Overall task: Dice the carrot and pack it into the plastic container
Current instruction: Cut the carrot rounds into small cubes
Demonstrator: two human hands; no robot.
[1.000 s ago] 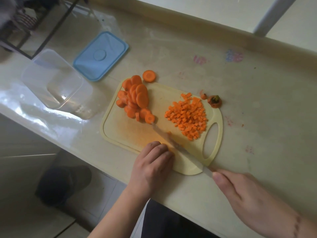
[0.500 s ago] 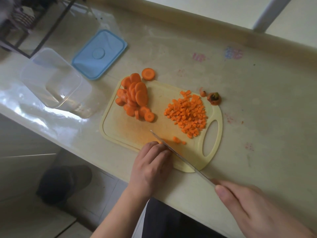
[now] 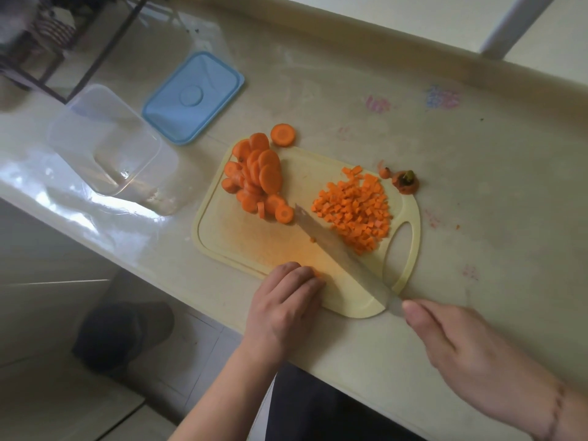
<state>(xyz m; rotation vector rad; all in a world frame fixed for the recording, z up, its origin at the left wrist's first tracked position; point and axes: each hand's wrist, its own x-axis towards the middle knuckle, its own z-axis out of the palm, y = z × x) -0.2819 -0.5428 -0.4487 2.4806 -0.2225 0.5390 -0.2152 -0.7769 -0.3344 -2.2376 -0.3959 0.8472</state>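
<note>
A pale yellow cutting board (image 3: 222,237) lies on the counter. Round carrot slices (image 3: 257,176) are piled at its far left; a heap of diced carrot (image 3: 356,211) sits at its right. My right hand (image 3: 461,354) grips the handle of a knife (image 3: 337,249), whose blade lies slanted across the board between the two piles, its tip near the slices. My left hand (image 3: 286,307) rests with curled fingers on the board's near edge; a bit of orange shows under its fingertips. The clear plastic container (image 3: 105,141) stands to the left, holding no carrot.
A blue lid (image 3: 194,97) lies behind the container. One loose slice (image 3: 282,134) and the carrot top and tip scraps (image 3: 404,181) lie on the counter beside the board. The counter edge runs just below my hands; a dark stool (image 3: 124,332) stands on the floor.
The knife swept across the board toward the diced heap, pushing the few loose cubes into it, and its tip now lies by the slices. My left hand stayed in place.
</note>
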